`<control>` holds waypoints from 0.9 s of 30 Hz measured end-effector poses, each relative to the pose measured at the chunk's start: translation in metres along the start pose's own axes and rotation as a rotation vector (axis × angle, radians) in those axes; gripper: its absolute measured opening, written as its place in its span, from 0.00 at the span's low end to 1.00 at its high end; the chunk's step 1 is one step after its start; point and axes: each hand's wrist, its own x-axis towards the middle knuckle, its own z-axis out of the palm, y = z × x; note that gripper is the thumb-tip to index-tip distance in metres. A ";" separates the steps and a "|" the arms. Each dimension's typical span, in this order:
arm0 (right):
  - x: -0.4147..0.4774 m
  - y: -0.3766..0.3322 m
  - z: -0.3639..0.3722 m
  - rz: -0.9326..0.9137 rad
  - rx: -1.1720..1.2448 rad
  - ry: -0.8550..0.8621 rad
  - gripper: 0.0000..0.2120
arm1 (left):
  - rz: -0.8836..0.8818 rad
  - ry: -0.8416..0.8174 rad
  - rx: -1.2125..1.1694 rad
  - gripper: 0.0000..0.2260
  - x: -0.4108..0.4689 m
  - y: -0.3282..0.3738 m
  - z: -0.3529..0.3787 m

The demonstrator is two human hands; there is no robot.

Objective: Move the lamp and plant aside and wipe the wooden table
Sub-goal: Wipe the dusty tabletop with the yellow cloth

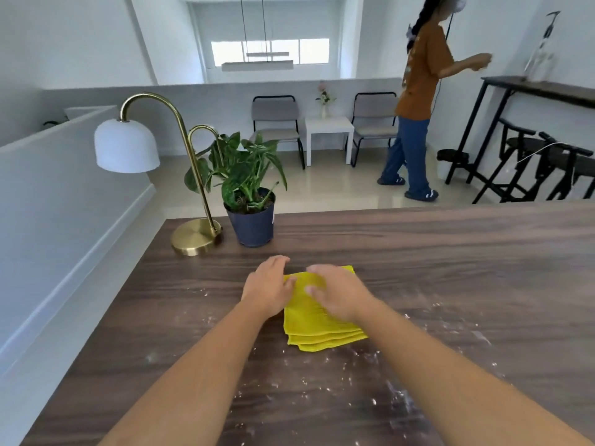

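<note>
A folded yellow cloth [314,323] lies in the middle of the dark wooden table [450,284]. My left hand [269,286] rests flat on the cloth's left edge, and my right hand [338,292] lies flat on top of it, fingers spread. White powder and crumbs are scattered over the tabletop around and in front of the cloth. A brass lamp [193,233] with a white dome shade stands at the table's far left corner. Just right of it stands a green plant in a dark blue pot [252,223].
A white low wall [64,204] runs along the table's left side. Beyond the far edge are two chairs [277,123], a small white side table [328,130], a person in an orange shirt [418,91] walking, and a black high table with stools [531,140] at the right.
</note>
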 end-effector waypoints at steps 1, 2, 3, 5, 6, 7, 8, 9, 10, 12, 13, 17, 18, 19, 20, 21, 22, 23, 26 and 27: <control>-0.004 -0.004 0.018 -0.025 -0.077 -0.048 0.27 | 0.009 -0.016 0.030 0.22 0.001 -0.004 0.004; -0.008 -0.005 0.033 -0.037 -0.159 -0.067 0.29 | 0.016 -0.017 0.046 0.22 0.001 -0.009 0.007; -0.011 -0.004 0.043 -0.041 -0.222 -0.058 0.30 | 0.022 -0.001 0.048 0.21 0.002 -0.012 0.011; -0.011 0.009 0.045 -0.017 -0.269 -0.024 0.31 | 0.037 0.049 0.036 0.20 0.000 -0.017 0.016; -0.011 0.019 0.040 0.018 -0.279 -0.012 0.32 | 0.042 0.062 0.030 0.20 0.000 -0.018 0.017; -0.010 0.030 0.033 0.083 -0.287 0.000 0.34 | 0.047 0.066 0.029 0.20 -0.001 -0.018 0.017; -0.009 0.040 0.025 0.171 -0.293 0.017 0.37 | 0.052 0.068 0.034 0.20 -0.001 -0.018 0.017; -0.009 0.049 0.019 0.269 -0.294 0.032 0.40 | 0.056 0.070 0.041 0.21 -0.002 -0.018 0.017; -0.008 0.056 0.014 0.359 -0.294 0.040 0.44 | 0.058 0.071 0.047 0.21 -0.002 -0.018 0.017; -0.003 0.056 0.012 0.459 -0.298 0.030 0.45 | 0.061 0.072 0.045 0.21 -0.003 -0.018 0.018; 0.001 0.051 0.012 0.455 -0.300 0.021 0.43 | 0.061 0.071 0.040 0.21 -0.003 -0.018 0.018; 0.001 0.021 0.024 0.073 -0.338 -0.056 0.27 | 0.061 0.071 0.032 0.20 -0.001 -0.018 0.016; -0.007 0.019 0.029 -0.074 -0.342 -0.080 0.26 | 0.061 0.070 0.027 0.20 0.000 -0.019 0.017; -0.018 0.021 0.032 -0.204 -0.330 -0.105 0.25 | 0.062 0.070 0.021 0.20 0.000 -0.019 0.018; -0.030 0.027 0.033 -0.287 -0.301 -0.121 0.25 | 0.063 0.072 0.012 0.20 0.000 -0.020 0.019; -0.040 0.038 0.028 -0.301 -0.274 -0.122 0.25 | 0.062 0.075 0.001 0.20 0.000 -0.021 0.019; -0.045 0.053 0.022 -0.241 -0.280 -0.096 0.25 | 0.061 0.079 -0.009 0.20 0.000 -0.021 0.019; -0.046 0.067 0.015 -0.107 -0.315 -0.049 0.26 | 0.061 0.080 -0.011 0.20 0.000 -0.021 0.019; -0.024 0.078 -0.007 0.463 -0.311 0.020 0.31 | 0.061 0.074 0.023 0.21 -0.001 -0.021 0.019; -0.012 0.067 -0.007 0.521 -0.274 0.018 0.33 | 0.056 0.075 0.033 0.21 -0.001 -0.021 0.019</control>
